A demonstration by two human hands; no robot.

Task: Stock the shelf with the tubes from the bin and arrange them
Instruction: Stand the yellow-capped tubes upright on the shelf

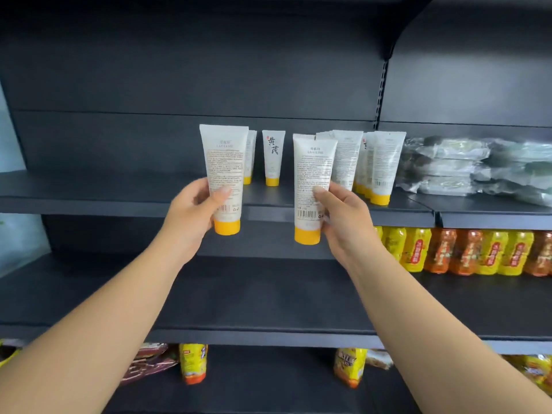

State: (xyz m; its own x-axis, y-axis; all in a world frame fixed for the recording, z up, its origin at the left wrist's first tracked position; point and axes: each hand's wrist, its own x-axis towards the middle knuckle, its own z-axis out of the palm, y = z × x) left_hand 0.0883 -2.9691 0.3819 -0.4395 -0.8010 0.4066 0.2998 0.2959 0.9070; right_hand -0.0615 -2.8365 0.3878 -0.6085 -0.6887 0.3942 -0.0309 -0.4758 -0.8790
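Tubes: we hold one in each of our hands, both upright, yellow cap down, printed back toward us. The left hand (195, 204) grips the left tube (224, 174) low on its body; the right hand (343, 213) pinches the right tube (310, 186) likewise. Both sit just short of the shelf (89, 189) edge. Beyond our hands stand the stocked tubes (379, 165), the open gap lying nearer the left.

On the upper shelf (89, 192) you have open deck left of the standing tubes. A lone front-facing tube (273, 158) splits the middle gap into 2 narrow slots. To the right, a cluster of tubes (370, 162) stands near the stacked plastic packs (478, 168), blocking that side. The shelf below (239, 297) lies open left of the bottles (466, 252).
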